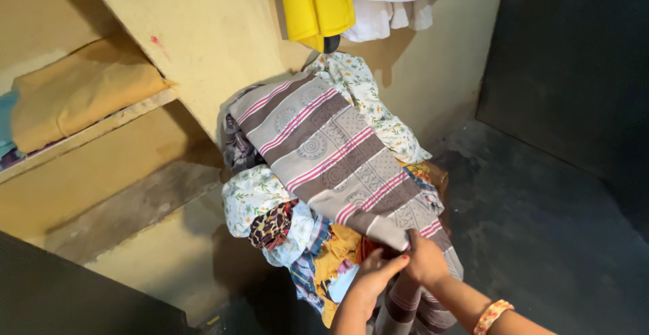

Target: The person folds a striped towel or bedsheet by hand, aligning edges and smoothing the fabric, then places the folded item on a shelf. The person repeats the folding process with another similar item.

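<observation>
Both hands pinch the lower hem of the striped cloth atop the clothes heap.
Left hand (374,272) and right hand (424,259): fingers pressed together on the striped cloth (331,156); better gripped hem-wide, pulled evenly. Soft woven, grey-brown bands, pink lines; floral, crumpled clothes pile (270,213) beneath.

You have a folded tan blanket (78,91) lying on a shelf (101,127) at the left, with a bare ledge (128,206) below it. Above the pile, a yellow garment (316,4) hangs against the wall (203,31), just beside a white garment (395,0). At the right stands a dark door (574,71), and the dark floor (541,240) spreads beneath it.
</observation>
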